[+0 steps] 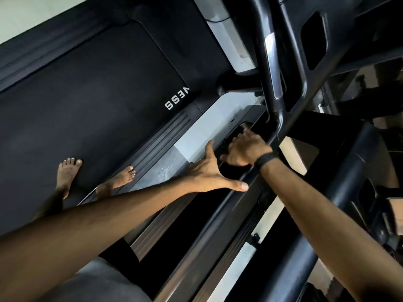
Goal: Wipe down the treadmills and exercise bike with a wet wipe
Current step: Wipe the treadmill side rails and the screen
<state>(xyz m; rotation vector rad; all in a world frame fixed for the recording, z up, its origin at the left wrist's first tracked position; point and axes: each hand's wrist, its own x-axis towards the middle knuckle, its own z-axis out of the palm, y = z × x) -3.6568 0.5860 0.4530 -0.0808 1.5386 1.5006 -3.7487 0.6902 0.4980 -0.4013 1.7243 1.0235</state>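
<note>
Person stood barefoot on the belt [87,110] near its right edge. Left hand [211,173] was spread wide, fingers straight, thumb touching the rail [218,216], holding nothing. Right hand [244,149] was curled over the rail farther up, near the upright [272,68]; a wipe under it could not be made out. Rail's long axis ran diagonally, lower left to upper right, away from the body. Right hand lay nearer the unwiped upper stretch, probably the next pass.
</note>
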